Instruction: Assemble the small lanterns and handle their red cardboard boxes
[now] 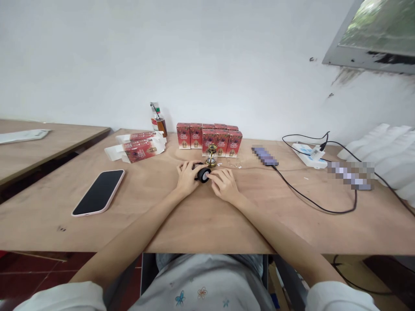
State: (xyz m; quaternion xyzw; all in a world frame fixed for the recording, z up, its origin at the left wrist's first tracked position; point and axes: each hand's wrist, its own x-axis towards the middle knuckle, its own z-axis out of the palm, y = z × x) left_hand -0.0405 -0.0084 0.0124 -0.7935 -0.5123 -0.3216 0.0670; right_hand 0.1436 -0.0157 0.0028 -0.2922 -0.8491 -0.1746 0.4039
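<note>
My left hand (188, 178) is closed around a black round piece (199, 176) with a pale disc in its middle, tipped so that the disc faces right. From the other side my right hand (225, 183) reaches in with its fingers bent and a fingertip at the disc; anything small pinched there cannot be made out. Just behind both hands stands a small gold-coloured lantern-like ornament (211, 157) with clear sides. Little white and gold bits (234, 163) lie to its right. Behind it several red printed boxes (222, 141) stand upright in rows.
Flattened red-and-white cartons (142, 149) lie at left, before a bottle of brown liquid (159, 123). A pink-cased phone (100, 192) rests nearer me. At right are a cabled phone (265, 156), a white power strip (309, 156), a second blurred device (352, 175) and white wrapped stacks (389, 155).
</note>
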